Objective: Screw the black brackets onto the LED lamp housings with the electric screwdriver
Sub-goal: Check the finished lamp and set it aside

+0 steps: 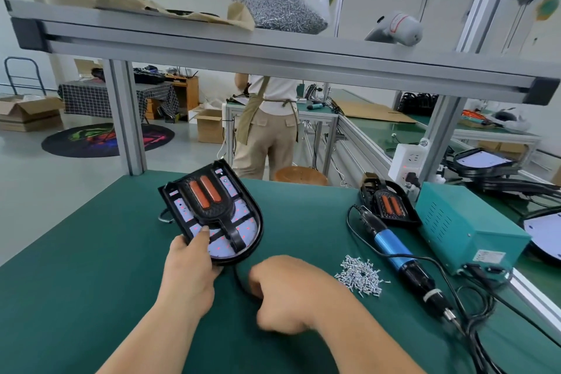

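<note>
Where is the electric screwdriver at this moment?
In the head view, the electric screwdriver lies on the green mat at the right, between the pile of screws and the teal power box.

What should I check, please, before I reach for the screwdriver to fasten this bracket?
1. Housing held firmly: ok, the left hand grips its near edge.
2. Housing flat on the mat: not ok, it is held tilted.
3. Bracket seated over its holes: cannot tell.
4. Screws at hand: ok, a pile lies on the mat.
5. Screwdriver free: ok, it lies right of the screws.
6. Right hand empty: cannot tell, it is curled and blurred.
</note>
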Motion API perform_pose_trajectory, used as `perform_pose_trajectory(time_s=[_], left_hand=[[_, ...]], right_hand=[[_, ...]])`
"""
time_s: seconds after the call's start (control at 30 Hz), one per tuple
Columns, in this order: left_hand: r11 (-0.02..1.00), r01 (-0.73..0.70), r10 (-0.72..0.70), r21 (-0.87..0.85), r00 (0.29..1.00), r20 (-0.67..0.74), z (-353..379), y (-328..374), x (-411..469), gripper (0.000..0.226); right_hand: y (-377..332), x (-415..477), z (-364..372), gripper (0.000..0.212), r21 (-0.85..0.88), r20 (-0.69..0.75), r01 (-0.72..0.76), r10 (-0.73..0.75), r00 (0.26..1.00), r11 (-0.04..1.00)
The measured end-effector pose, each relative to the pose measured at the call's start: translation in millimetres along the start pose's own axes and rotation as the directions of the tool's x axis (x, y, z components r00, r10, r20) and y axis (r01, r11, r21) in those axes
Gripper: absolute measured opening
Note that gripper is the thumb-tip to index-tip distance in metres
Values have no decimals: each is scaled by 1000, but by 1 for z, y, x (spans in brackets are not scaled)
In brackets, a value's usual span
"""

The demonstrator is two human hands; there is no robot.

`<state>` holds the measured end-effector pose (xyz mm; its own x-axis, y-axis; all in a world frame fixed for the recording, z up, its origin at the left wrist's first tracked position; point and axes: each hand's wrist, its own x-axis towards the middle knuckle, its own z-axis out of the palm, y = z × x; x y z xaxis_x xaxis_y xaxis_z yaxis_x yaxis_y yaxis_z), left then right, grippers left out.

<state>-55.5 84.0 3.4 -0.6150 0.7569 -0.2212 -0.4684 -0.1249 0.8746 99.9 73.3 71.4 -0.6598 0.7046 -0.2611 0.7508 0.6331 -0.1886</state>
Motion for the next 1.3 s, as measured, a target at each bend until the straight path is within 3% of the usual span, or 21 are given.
perform_pose_trajectory(time_s=[0.1, 0.23, 0.4, 0.57, 0.6, 0.67, 0.77, 0.83, 0.9, 0.97, 1.07, 1.13, 1.23, 1.3], left_hand=[[994, 19, -14, -104, 999, 47, -4, 10, 3, 10], [972, 52, -34, -231, 996, 84, -13, 26, 12, 37], [925, 104, -76, -364, 993, 91, -23, 38, 21, 32], [889, 146, -132, -435, 989, 64, -26, 42, 25, 19], [882, 145, -140, -448, 989, 43, -28, 42, 26, 20], [862, 136, -143, -488, 989, 22, -32, 44, 29, 22], [812, 140, -113, -567, 990, 82, -36, 48, 29, 24], [829, 171, -89, -532, 980, 177, -36, 49, 24, 22], [900, 196, -84, -391, 955, 285, -35, 47, 16, 25], [968, 161, -74, -191, 915, 397, -35, 43, 9, 30], [997, 75, -80, 32, 802, 592, -31, 38, -2, 30], [983, 12, -134, 181, 721, 680, -26, 34, -9, 38], [915, -149, -194, 374, 652, 733, -15, 31, -18, 36], [887, -221, -186, 405, 632, 752, -11, 32, -21, 35]], right_hand=[[3, -14, -16, 28, 121, 86, 148, -159, 984, 982], [13, -31, -35, 35, 375, 133, 266, -336, 933, 888], [52, -41, -51, 28, 567, -30, 341, -395, 918, 750], [99, -52, -50, 6, 779, -262, 445, -416, 871, 441], [107, -56, -49, 14, 786, -300, 474, -426, 853, 397], [117, -61, -49, 24, 832, -376, 468, -318, 870, 297], [125, -56, -49, 14, 904, -425, 426, 163, 891, 28], [126, -42, -47, 4, 908, -261, 366, 408, 875, -205], [123, -27, -45, 9, 836, -60, 335, 534, 843, -434], [119, -15, -40, 14, 739, 42, 383, 605, 795, -554], [116, -1, -33, 22, 686, 72, 433, 646, 760, -585], [109, 6, -29, 25, 727, 49, 422, 654, 755, -541], [93, 9, -25, 21, 841, -73, 390, 636, 768, -374], [86, 4, -28, 22, 902, -205, 367, 520, 829, -229]])
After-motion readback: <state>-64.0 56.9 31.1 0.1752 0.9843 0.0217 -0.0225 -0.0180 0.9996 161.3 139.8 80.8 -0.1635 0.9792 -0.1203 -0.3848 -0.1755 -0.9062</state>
